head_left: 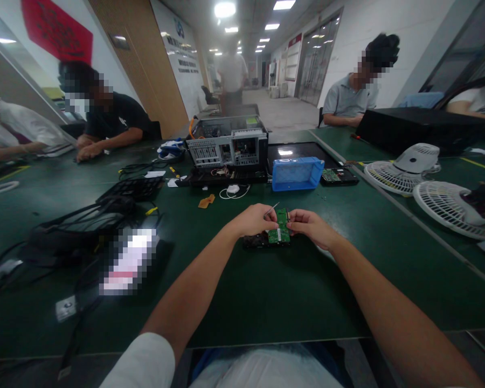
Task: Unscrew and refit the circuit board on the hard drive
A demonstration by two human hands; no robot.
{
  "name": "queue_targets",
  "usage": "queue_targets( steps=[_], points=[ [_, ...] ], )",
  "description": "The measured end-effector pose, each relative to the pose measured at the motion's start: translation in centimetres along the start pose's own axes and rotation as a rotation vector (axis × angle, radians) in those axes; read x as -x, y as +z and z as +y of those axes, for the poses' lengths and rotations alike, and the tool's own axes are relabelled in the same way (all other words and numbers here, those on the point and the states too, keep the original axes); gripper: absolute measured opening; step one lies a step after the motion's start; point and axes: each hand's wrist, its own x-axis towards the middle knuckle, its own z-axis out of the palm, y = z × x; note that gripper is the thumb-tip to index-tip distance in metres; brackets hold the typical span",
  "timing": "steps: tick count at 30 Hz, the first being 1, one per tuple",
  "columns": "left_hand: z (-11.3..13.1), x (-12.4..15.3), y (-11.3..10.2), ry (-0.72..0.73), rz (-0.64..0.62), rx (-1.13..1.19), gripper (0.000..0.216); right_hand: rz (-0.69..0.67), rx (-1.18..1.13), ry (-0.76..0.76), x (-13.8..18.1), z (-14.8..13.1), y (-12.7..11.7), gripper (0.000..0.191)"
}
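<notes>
A green circuit board (282,234) stands tilted just above a dark, flat device (258,241) on the table; whether the two are joined I cannot tell. My left hand (255,221) is closed, its fingertips pinching the board's left edge. Out of that same hand sticks a thin metal tool (272,208), pointing up and to the right; its exact kind is unclear. My right hand (310,227) grips the board's right edge between thumb and fingers.
Beyond my hands stand a blue plastic bin (297,174) and an opened computer case (228,145). Another drive-like device (339,177) lies right of the bin. White fan parts (448,207) lie at right; a black bag (73,229) and cables at left. Several people sit around.
</notes>
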Motion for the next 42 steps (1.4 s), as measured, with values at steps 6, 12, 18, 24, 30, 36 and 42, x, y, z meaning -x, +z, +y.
queue_targets(
  steps=[6,12,18,24,30,36,42],
  points=[
    [-0.2,-0.1,0.1,-0.002,-0.016,-0.015,0.016,-0.005,0.001,0.025,0.0,0.0,0.0,0.030],
    [0.0,0.1,-0.1,-0.003,-0.032,-0.001,0.017,0.015,0.010,-0.004,0.0,0.3,0.1,0.032],
    [0.1,0.2,0.0,-0.021,-0.025,0.007,0.018,0.091,0.030,-0.104,-0.1,0.3,0.6,0.054],
    [0.1,0.0,0.2,-0.046,0.015,-0.060,0.018,0.127,0.150,-0.136,-0.5,1.1,0.5,0.056],
    [0.1,-0.2,0.1,0.008,0.014,-0.197,0.020,0.147,0.311,-0.095,-0.8,1.9,-0.2,0.052],
    [-0.3,0.1,-0.8,0.062,-0.035,-0.290,0.020,0.149,0.413,-0.045,-0.9,2.2,-0.3,0.048],
    [-0.6,0.6,-1.8,0.019,-0.047,-0.278,0.027,0.229,0.401,-0.034,-0.9,1.7,0.4,0.045]
  ],
)
